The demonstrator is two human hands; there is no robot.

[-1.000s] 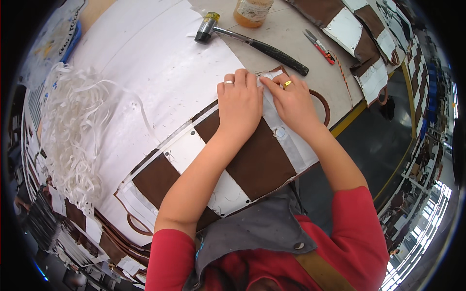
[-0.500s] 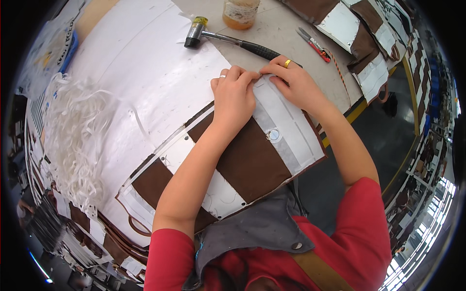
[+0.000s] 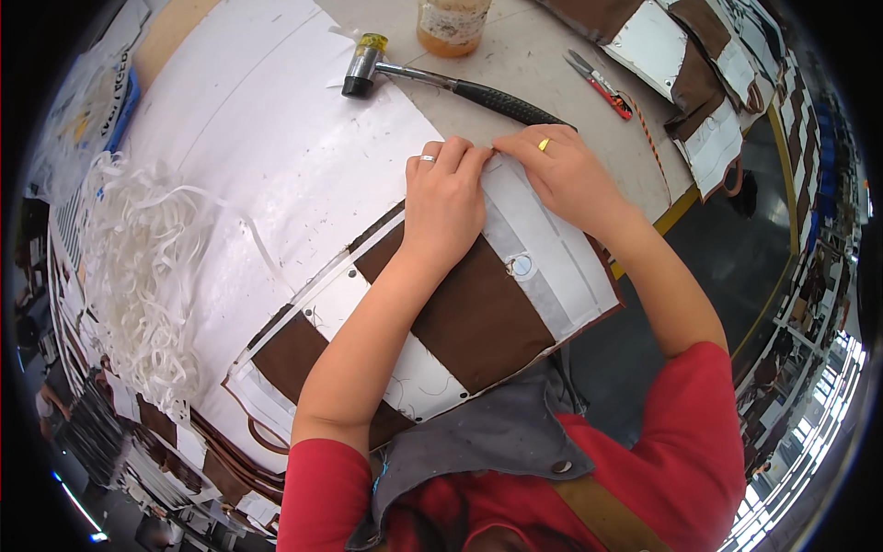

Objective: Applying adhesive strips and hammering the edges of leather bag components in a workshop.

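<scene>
A brown and white bag panel lies at the table's front edge, partly overhanging toward my apron. White strips line its edges, and a round metal piece sits on the pale band at its right. My left hand pinches the panel's far edge near the corner, thumb and fingers pressed together. Right beside it, my right hand pinches the same corner, the fingertips of both hands nearly meeting. What lies between the fingertips, beyond the edge itself, is too small to make out. My left forearm covers part of the panel.
Beyond my hands lies a mallet with a black handle, near a jar of amber stuff. Red-handled snips rest to the right, close to stacked brown and white panels. Tangled white tape heaps at the left.
Both hands stay at the corner; the fingers have shifted slightly, and my right hand's fingers lie flatter over the edge. The panel appears slightly lower in view.
</scene>
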